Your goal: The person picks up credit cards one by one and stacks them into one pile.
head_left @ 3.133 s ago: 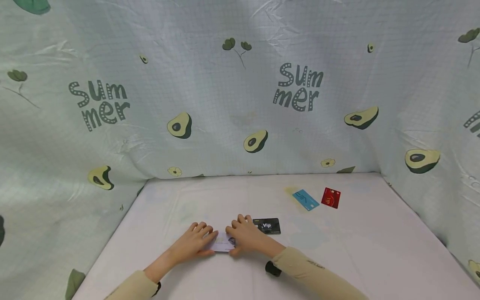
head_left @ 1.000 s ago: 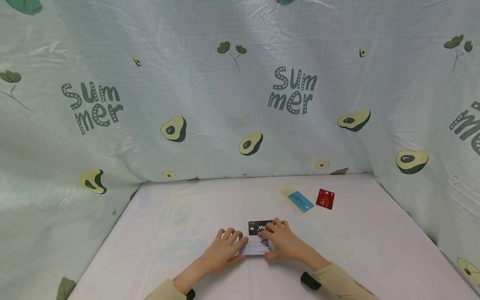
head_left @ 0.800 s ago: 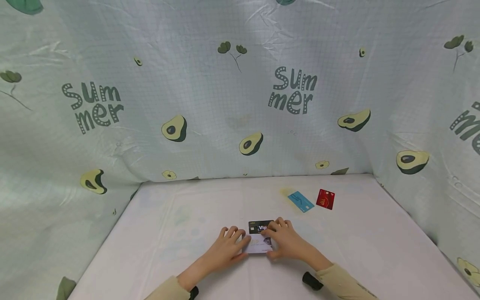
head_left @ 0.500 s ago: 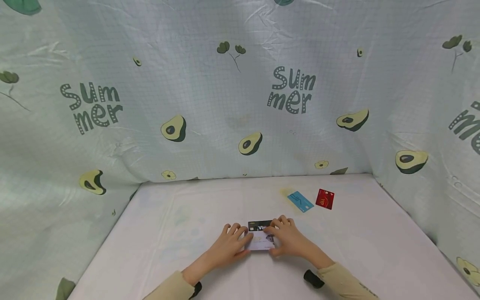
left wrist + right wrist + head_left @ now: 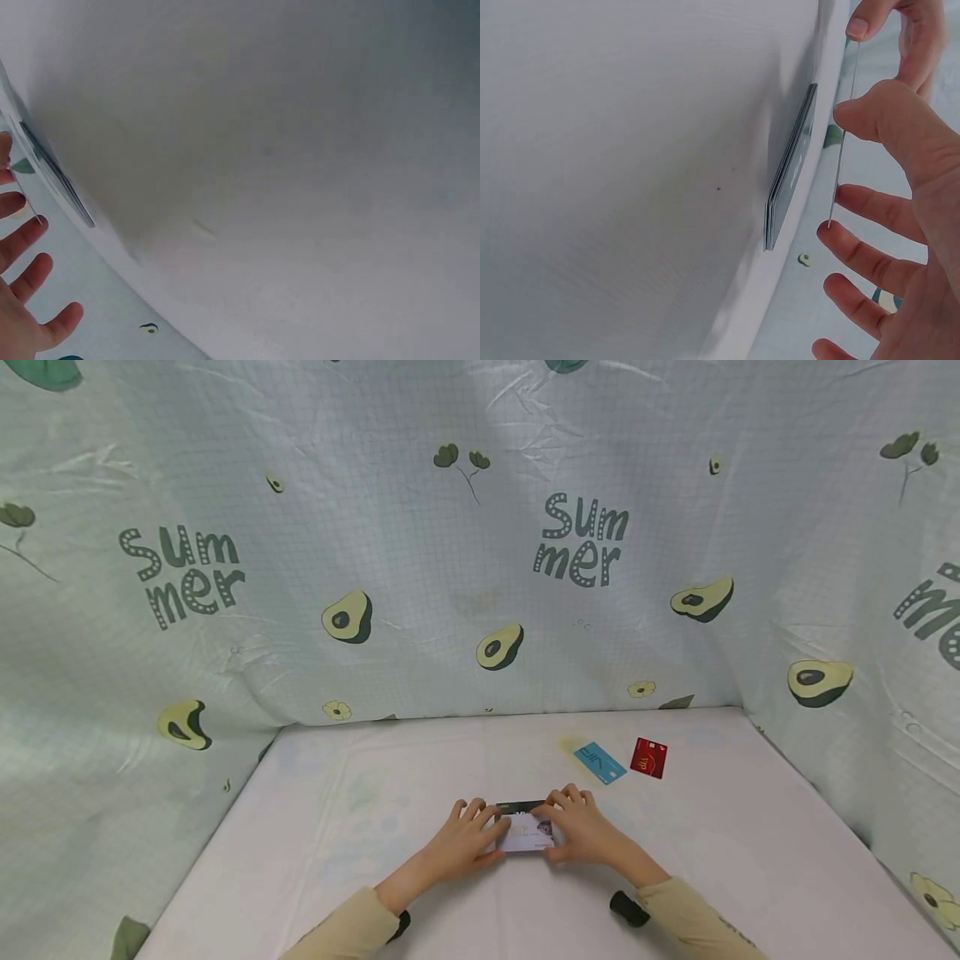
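A white card (image 5: 525, 835) with a small dark picture at its right end is held level between both hands. My left hand (image 5: 457, 845) pinches its left end between thumb and fingers, and my right hand (image 5: 588, 833) pinches the right end. Only the far strip of a black card (image 5: 517, 807) shows behind it; the white card covers the rest. From the right wrist, the white card (image 5: 841, 157) appears edge-on, held apart from a neat stack of cards (image 5: 791, 172) lying on the table. In the left wrist view that stack (image 5: 56, 172) is a thin dark edge.
Farther back on the right, a blue card (image 5: 601, 763) and a red VIP card (image 5: 648, 758) lie apart on the white tabletop (image 5: 360, 793). An avocado-print sheet (image 5: 420, 543) hangs behind and at both sides. Dark wrist gear (image 5: 628, 909) sits by the right cuff.
Both hands have carried the white card rightward to the black card, then slightly away from me over it, so less of the black card shows. The blue and red cards have stayed put.
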`<state>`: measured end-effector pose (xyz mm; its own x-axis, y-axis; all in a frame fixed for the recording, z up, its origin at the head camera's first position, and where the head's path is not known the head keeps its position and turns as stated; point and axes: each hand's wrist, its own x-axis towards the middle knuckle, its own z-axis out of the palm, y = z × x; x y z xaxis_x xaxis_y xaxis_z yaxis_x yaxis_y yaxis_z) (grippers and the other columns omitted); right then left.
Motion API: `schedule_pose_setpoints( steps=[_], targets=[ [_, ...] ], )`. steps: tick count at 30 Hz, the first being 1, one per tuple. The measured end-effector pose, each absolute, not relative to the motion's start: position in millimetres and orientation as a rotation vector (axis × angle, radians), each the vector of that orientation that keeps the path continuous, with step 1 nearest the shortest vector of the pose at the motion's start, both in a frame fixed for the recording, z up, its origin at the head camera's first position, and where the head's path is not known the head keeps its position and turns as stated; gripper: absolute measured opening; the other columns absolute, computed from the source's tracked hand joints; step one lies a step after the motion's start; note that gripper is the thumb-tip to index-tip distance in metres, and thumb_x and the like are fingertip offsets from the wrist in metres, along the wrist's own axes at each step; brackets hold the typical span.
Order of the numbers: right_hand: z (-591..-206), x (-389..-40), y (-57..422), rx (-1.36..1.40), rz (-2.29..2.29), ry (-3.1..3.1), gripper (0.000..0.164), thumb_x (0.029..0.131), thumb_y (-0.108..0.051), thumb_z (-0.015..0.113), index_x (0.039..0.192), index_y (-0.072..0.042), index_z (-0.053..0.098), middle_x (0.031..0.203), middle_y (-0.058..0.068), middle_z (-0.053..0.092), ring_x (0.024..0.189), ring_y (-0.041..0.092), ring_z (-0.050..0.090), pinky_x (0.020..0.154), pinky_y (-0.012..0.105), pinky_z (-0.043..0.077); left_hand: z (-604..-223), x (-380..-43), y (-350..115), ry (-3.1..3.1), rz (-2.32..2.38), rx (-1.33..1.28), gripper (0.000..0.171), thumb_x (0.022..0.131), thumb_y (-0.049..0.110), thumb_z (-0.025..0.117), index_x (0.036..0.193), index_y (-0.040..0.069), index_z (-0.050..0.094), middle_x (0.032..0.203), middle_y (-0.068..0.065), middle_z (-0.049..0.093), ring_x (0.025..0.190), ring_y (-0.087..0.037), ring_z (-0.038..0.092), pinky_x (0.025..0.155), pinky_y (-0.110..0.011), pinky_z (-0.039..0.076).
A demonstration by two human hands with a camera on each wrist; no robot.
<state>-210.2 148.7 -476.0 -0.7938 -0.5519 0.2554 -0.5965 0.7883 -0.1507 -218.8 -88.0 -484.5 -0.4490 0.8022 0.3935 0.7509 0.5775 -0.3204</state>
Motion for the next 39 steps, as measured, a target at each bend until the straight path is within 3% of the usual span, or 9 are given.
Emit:
schedule_pose_setpoints(
  steps=[39],
  targets=[
    [-486.9, -244.1, 148.9, 0.833, 0.272, -2.803, 0.047, 0.065, -0.031, 0.075, 0.107, -0.016, 0.059, 0.095, -0.001, 0.052, 0.089, 0.019, 0.035, 0.073, 0.041, 0.028, -490.5, -247.7, -78.0, -2.441, 0.159, -1.161, 0.036, 0.085, 0.042, 0.054, 0.114, 0.020, 0.053, 0.107, 0.003, 0.054, 0.095, -0.016, 0.045, 0.075, -0.036, 0.037]
  ],
)
